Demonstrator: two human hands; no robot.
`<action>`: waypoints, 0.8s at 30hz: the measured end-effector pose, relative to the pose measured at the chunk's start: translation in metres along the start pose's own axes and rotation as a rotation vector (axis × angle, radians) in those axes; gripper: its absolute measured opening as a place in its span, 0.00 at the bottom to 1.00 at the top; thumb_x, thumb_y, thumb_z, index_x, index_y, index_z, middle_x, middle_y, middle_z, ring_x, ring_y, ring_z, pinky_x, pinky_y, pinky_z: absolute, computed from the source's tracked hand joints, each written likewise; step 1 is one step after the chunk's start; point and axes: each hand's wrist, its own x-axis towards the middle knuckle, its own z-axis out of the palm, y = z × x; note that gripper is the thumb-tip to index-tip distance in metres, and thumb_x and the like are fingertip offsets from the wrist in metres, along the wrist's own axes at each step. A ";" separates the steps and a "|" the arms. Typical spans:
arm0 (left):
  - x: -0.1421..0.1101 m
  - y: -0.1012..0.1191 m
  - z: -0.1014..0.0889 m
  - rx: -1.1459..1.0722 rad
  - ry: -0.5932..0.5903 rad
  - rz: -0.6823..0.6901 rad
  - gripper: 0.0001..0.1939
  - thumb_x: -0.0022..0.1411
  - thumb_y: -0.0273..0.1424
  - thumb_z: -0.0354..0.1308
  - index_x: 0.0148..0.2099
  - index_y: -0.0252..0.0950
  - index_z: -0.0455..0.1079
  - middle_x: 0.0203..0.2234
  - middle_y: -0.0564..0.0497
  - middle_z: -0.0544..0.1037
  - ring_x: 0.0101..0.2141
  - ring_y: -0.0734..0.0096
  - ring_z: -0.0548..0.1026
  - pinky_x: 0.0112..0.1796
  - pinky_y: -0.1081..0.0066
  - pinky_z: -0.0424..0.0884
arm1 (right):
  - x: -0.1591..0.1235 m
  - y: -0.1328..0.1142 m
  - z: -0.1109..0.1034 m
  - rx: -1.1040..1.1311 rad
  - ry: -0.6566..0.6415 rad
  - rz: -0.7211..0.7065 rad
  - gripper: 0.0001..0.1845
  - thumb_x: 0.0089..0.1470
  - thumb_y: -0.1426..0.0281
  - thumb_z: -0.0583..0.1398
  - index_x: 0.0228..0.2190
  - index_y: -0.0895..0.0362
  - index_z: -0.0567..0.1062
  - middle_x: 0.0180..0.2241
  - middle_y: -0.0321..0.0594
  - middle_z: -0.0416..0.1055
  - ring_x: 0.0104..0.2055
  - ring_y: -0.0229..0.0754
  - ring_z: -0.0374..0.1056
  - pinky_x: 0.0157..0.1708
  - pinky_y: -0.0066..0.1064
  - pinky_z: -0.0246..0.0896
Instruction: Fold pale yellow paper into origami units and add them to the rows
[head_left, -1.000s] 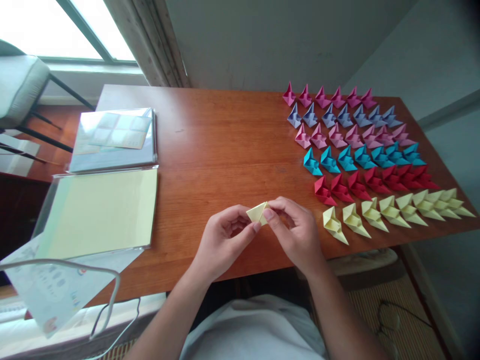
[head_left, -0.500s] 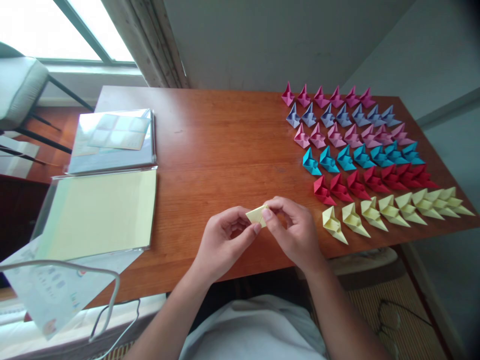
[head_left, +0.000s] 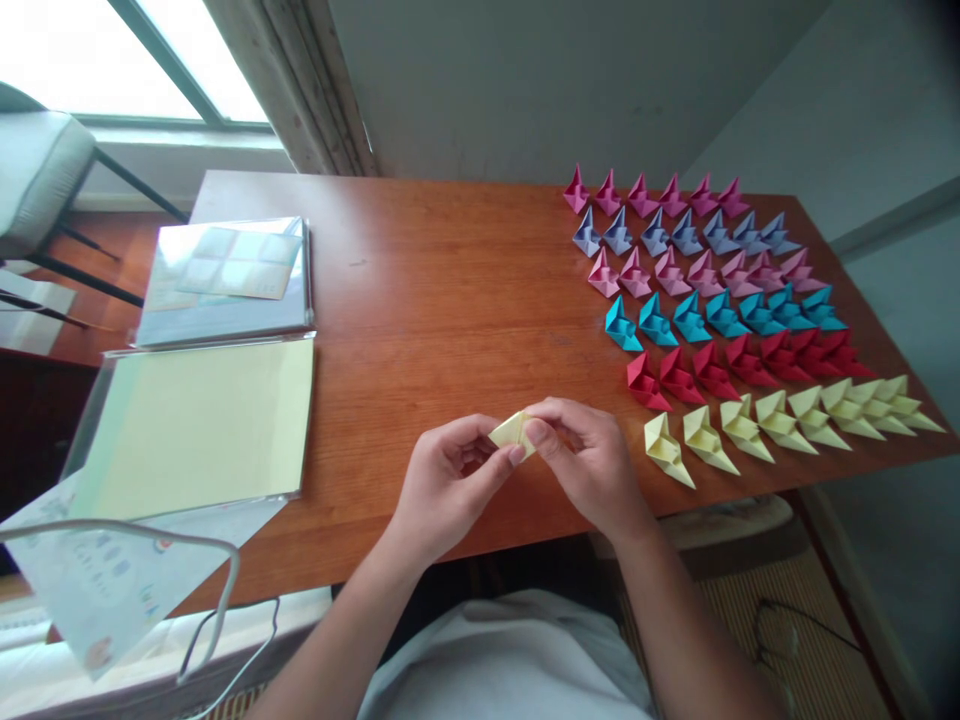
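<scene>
**Left hand (head_left: 442, 485) and right hand (head_left: 596, 465) pinch 1 piece of folded yellow paper (head_left: 507, 433)**

The wooden bench (head_left: 435, 270) spans the view. Toward its right edge stand 6 rows of paper figures (head_left: 726, 315): the magenta row (head_left: 641, 196) lies by the far edge, the yellow row (head_left: 781, 422) by the near edge. Toward the left edge lie the pack of pale yellow sheets (head_left: 210, 420) and, just beyond it, the bluish pack (head_left: 225, 320).

The 2 hands meet above the near edge, between the yellow sheets and the yellow row. Each grip is pinching the small folded yellow paper, the left at its lower side, the right at its right end. The step in hand looks like pressing or adjusting a fold; the next move calls for light, steady fingertip pressure, with the layers kept aligned.
</scene>
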 end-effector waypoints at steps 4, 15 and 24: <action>0.001 -0.001 0.002 -0.015 0.024 -0.006 0.13 0.57 0.36 0.69 0.30 0.33 0.72 0.24 0.54 0.73 0.26 0.76 0.67 0.29 0.75 0.63 | -0.003 0.002 0.002 -0.071 0.046 -0.035 0.07 0.63 0.69 0.62 0.32 0.55 0.77 0.27 0.32 0.74 0.28 0.34 0.68 0.30 0.25 0.60; 0.002 0.000 0.002 0.005 0.016 0.030 0.10 0.58 0.35 0.70 0.33 0.33 0.76 0.27 0.52 0.79 0.28 0.74 0.72 0.30 0.76 0.68 | 0.002 0.002 0.000 -0.058 0.041 0.022 0.08 0.63 0.66 0.61 0.34 0.54 0.80 0.29 0.35 0.79 0.27 0.36 0.73 0.29 0.26 0.66; 0.001 0.007 0.003 0.052 0.087 0.010 0.14 0.63 0.39 0.64 0.34 0.32 0.79 0.24 0.49 0.81 0.24 0.73 0.76 0.26 0.76 0.73 | 0.001 0.003 -0.001 -0.111 0.007 -0.007 0.11 0.65 0.64 0.59 0.35 0.54 0.80 0.29 0.36 0.79 0.26 0.36 0.73 0.29 0.27 0.67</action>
